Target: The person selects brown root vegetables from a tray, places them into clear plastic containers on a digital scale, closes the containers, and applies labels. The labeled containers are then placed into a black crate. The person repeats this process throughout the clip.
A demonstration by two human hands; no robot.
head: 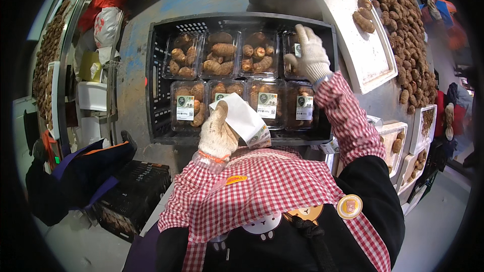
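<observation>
A black plastic crate (155,100) lies before me with two rows of clear plastic boxes of small taro-like tubers. My left hand (217,136), in a soiled knit glove, pinches a folded strip of label backing paper (242,115) over the near row; printed labels show at its lower end. My gloved right hand (311,54) lies flat on the far-right box (289,39), fingers extended, beside a label (297,50) on its lid. Near-row boxes bear labels, such as the left one (185,107). On the other far-row boxes, including the leftmost (183,58), no label shows.
A white foam tray (363,56) with a few tubers (364,19) stands right of the crate, beside a large heap of tubers (404,41). More foam boxes (393,141) sit nearer me. At left are a person's dark-clothed legs (98,162) and a stacked black crate (132,196).
</observation>
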